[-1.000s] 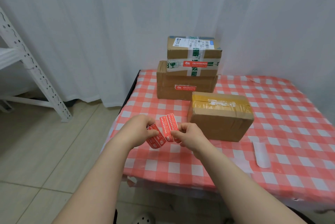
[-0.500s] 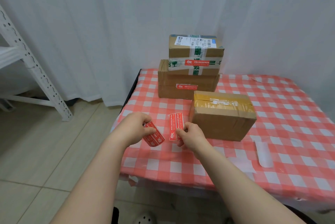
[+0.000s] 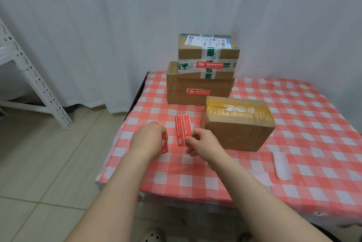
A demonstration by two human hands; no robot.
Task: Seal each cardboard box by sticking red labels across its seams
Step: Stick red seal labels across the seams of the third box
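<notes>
My right hand [image 3: 201, 143] pinches the lower end of a red label [image 3: 182, 130] that stands upright over the table. My left hand [image 3: 147, 139] grips a strip of red labels [image 3: 165, 144], mostly hidden behind the fingers. Just right of my hands sits a cardboard box [image 3: 238, 123] with yellow tape on top and no red label on the sides I see. Behind it a wide box [image 3: 198, 89] carries a red label on its front seam. A smaller box [image 3: 208, 55] with green-printed tape and a red label is stacked on top of it.
The boxes stand on a table with a red-and-white checked cloth [image 3: 293, 143]. White backing strips [image 3: 282, 165] lie on the cloth at the right. A white metal rack [image 3: 39, 84] stands on the tiled floor at the left. White curtains hang behind.
My hands have drawn apart: the label came free of the strip and now stands upright in my right hand. My left hand has turned so the strip is mostly hidden.
</notes>
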